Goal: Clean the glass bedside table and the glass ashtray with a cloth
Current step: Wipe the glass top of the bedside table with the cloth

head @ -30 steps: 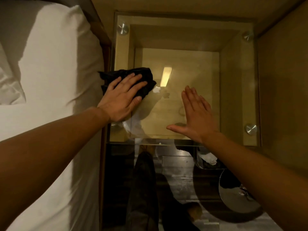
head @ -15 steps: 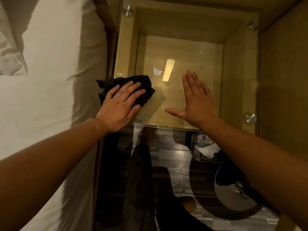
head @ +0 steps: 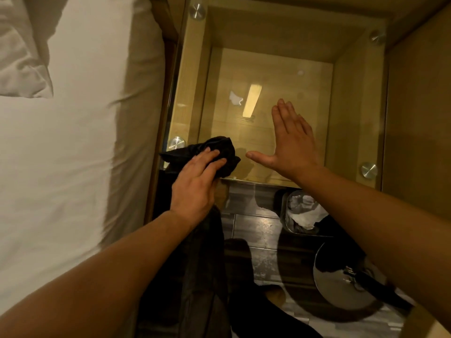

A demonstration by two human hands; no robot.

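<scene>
Cloth [head: 214, 152], black and bunched, lies at the near left corner of the glass bedside table [head: 361, 98], close to a round metal fixing [head: 177, 143]. Left hand [head: 195, 184] presses flat on it, fingers together. Right hand [head: 291, 140] rests open on the glass just beside, fingers together, thumb stretched toward the cloth. White bed [head: 73, 142] runs along the table's left.

A bedroom: a white-sheeted bed [head: 73, 154] with a pillow [head: 22, 52] stands beside a glass-topped bedside table [head: 361, 113].
</scene>
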